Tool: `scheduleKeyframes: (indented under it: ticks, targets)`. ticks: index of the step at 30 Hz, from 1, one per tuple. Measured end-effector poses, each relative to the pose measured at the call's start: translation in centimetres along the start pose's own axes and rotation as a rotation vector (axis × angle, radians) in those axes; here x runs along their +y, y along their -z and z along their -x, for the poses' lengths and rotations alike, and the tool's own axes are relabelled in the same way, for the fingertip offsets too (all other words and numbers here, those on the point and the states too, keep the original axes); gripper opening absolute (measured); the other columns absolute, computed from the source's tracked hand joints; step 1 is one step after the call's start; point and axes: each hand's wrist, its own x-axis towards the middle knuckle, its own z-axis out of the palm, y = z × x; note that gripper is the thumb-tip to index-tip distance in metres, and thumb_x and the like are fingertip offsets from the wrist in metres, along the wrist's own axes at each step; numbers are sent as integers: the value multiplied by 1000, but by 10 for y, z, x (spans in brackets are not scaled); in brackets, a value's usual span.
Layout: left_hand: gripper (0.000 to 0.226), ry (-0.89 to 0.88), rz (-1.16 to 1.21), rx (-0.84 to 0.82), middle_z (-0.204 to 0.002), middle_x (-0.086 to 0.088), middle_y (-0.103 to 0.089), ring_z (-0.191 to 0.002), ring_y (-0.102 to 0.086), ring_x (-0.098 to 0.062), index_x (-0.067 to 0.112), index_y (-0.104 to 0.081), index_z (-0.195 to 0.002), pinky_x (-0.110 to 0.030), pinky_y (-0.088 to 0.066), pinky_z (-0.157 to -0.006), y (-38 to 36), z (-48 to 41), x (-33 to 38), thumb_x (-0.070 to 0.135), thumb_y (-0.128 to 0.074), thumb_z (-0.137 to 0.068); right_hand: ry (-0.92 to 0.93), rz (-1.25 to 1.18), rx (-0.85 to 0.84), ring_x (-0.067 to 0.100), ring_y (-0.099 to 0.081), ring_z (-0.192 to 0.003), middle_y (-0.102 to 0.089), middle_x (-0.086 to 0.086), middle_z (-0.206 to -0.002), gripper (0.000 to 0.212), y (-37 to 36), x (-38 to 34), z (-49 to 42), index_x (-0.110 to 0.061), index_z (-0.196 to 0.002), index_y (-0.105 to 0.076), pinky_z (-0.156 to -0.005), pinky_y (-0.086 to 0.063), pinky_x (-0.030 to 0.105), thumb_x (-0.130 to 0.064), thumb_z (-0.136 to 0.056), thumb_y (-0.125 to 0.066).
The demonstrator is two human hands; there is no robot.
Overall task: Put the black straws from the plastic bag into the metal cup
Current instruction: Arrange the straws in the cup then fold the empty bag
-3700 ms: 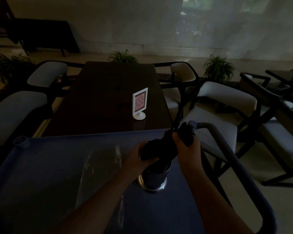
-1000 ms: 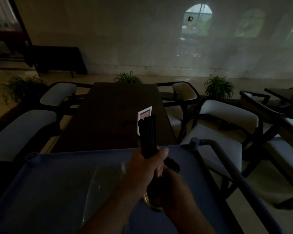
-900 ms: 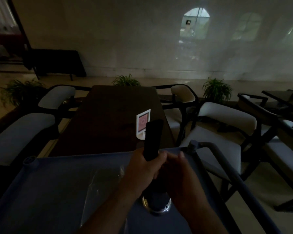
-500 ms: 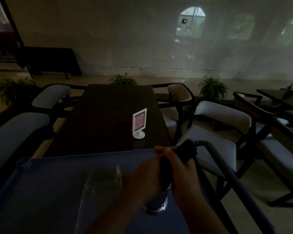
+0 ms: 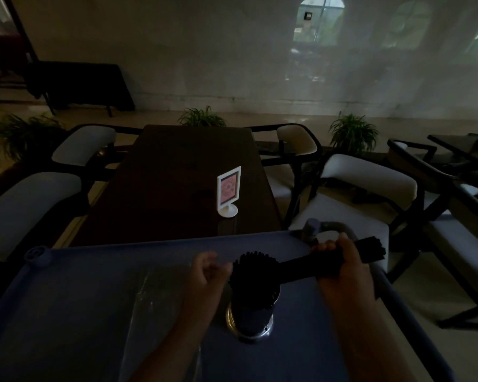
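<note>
A metal cup (image 5: 249, 322) stands on the blue cart top (image 5: 75, 293), filled with upright black straws (image 5: 253, 267). My right hand (image 5: 341, 267) grips a second bundle of black straws (image 5: 309, 266) that lies nearly level, one end over the cup, the other poking out past my fist to the right. My left hand (image 5: 207, 274) is loosely curled just left of the cup's straws, with nothing visibly in it. The clear plastic bag (image 5: 152, 304) lies flat on the cart, left of the cup.
The cart's grey handle bar (image 5: 414, 323) runs down the right side. Beyond the cart is a dark wooden table (image 5: 182, 183) with a white sign stand (image 5: 228, 191). Padded chairs (image 5: 364, 188) flank the table, and potted plants stand behind.
The bundle held upright a second ago has been tipped over to lie nearly level in my right hand. My left hand has let go and sits beside the cup.
</note>
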Motion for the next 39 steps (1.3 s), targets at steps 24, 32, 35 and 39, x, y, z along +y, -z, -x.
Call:
scheduleKeyframes:
  ticks: [24, 32, 35, 39]
  targets:
    - [32, 134, 92, -218, -106, 13, -72, -96, -66, 3, 32, -65, -108, -13, -53, -76, -20, -13, -26, 5, -58, -93, 257, 1025, -239, -1, -69, -86, -73, -8, -90, 27, 34, 87, -19, -32, -93, -68, -71, -53, 15, -7, -84, -73]
    - [39, 99, 67, -233, -94, 18, -77, -92, -69, 5, 38, -72, -94, -9, -52, -72, -23, -16, -28, 2, -57, -92, 254, 980, -279, 8, -71, -83, -74, -4, -85, 24, 34, 88, -20, -13, -93, -68, -65, -54, 16, 1, -76, -78]
    - [34, 100, 60, -244, -92, 22, -76, -90, -70, 5, 36, -71, -94, -6, -51, -69, -23, -16, -27, 5, -57, -93, 402, 989, -330, 1, -65, -95, -68, -10, -98, 34, 26, 79, -15, -27, -101, -63, -76, -54, 17, -6, -78, -77]
    - [33, 74, 45, -232, -102, 17, -74, -98, -68, 4, 34, -68, -104, -12, -53, -77, -24, -16, -30, 4, -56, -95, 583, 1251, -412, -11, -56, -109, -60, -27, -112, 34, 11, 70, -12, -36, -113, -59, -90, -48, 15, -13, -89, -65]
